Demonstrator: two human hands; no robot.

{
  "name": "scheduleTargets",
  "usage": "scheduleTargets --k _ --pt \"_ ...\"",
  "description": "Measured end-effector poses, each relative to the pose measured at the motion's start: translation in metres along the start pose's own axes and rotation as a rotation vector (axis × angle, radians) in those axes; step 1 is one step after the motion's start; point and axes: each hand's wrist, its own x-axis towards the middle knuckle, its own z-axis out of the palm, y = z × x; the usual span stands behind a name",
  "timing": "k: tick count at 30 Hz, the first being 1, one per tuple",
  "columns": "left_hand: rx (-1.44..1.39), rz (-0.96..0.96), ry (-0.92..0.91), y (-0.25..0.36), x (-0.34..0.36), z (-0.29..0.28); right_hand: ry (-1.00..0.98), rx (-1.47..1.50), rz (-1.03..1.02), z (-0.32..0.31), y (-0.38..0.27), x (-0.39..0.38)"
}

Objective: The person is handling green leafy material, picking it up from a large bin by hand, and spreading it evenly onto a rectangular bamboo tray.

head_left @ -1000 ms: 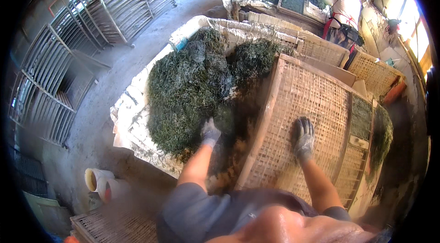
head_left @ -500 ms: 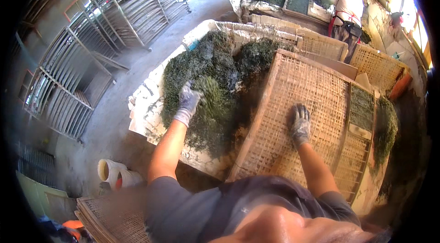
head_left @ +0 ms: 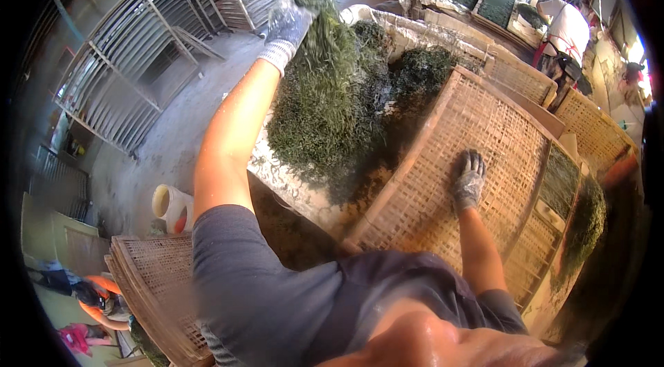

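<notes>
My left hand [head_left: 286, 28], in a pale work glove, is raised high and closed on a clump of green strands [head_left: 324, 38] that looks like seaweed. The strands hang down from it, blurred by motion. Beneath lies a large heap of the same dark green strands [head_left: 318, 132] on a pale sheet-covered bin [head_left: 268, 159]. My right hand [head_left: 470, 177], gloved too, rests with its fingers stretched out on a wood-framed woven bamboo tray [head_left: 449, 139]. Nothing is in that hand. The tray lies tilted, to the right of the heap.
Green strands in a framed screen [head_left: 559, 180] lie right of the tray. Slatted racks [head_left: 117, 90] stand at the far left. A white bucket [head_left: 173, 204] and stacked woven trays [head_left: 162, 277] are at lower left. People [head_left: 567, 31] [head_left: 104, 301] work at far right and lower left.
My left hand has risen from the heap, up and away, lifting a clump of strands. My right hand stays on the woven tray. The whole view has shifted somewhat.
</notes>
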Motion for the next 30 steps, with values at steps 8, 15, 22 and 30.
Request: scheduleTargets --k 8,15,22,30 --pt "0.309 0.265 0.127 0.013 0.093 -0.032 -0.173 -0.059 0.063 -0.012 -0.012 0.005" --pt "0.045 0.392 0.342 0.057 0.103 -0.031 -0.123 -0.074 0.051 -0.002 -0.003 -0.001" --pt "0.230 0.294 0.105 0.060 0.070 -0.014 -0.131 0.172 0.160 -0.011 -0.007 0.019" --pt "0.145 0.611 0.152 0.089 0.061 -0.022 -0.031 0.751 -0.437 -0.162 -0.245 0.215"
